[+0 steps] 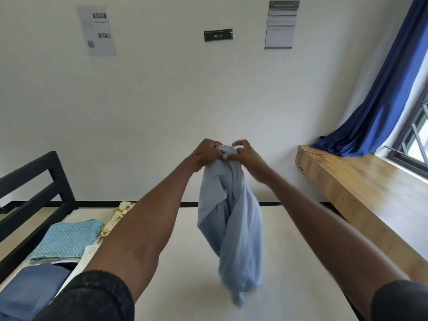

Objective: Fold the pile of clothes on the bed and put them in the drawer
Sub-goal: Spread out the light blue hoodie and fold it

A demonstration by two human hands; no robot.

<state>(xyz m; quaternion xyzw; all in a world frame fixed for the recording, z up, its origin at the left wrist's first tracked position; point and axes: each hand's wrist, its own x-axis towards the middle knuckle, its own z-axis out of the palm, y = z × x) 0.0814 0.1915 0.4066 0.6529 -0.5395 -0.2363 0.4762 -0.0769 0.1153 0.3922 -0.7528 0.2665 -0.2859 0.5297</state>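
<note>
A light blue garment hangs twisted in the air above the white bed. Both arms are stretched out in front of me. My left hand grips the garment's top edge, and my right hand pinches the same edge right beside it. The garment's lower end dangles just over the mattress. On the bed's left side lie a folded teal zigzag cloth, a dark blue cloth and a yellow patterned cloth. No drawer is in view.
A black bed frame rises at the left. A wooden ledge runs along the right under a window with a blue curtain. Papers and a small sign hang on the white wall ahead.
</note>
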